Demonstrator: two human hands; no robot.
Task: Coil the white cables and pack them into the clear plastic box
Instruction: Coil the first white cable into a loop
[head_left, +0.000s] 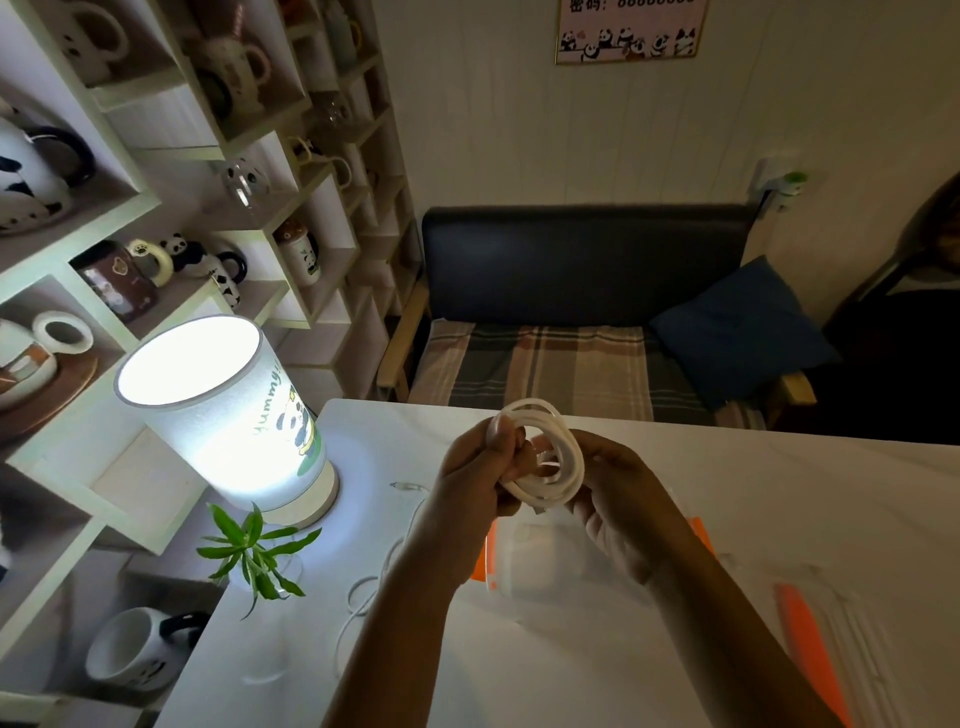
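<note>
A coiled white cable (563, 457) is held in the air above the white table (779, 493). My left hand (478, 478) grips the coil's left side with closed fingers. My right hand (618, 499) holds the coil's lower right side. Directly below my hands stands the clear plastic box (550, 566) with orange clips, partly hidden by my wrists. A second white cable (363, 597) lies loose on the table to the left of my left forearm, its plug end (408, 487) near the lamp.
A lit panda lamp (228, 410) and a small green plant (254, 556) in a glass stand at the table's left edge. The box's clear lid (831, 639) with an orange clip lies at right. Shelves of mugs fill the left; a sofa sits behind the table.
</note>
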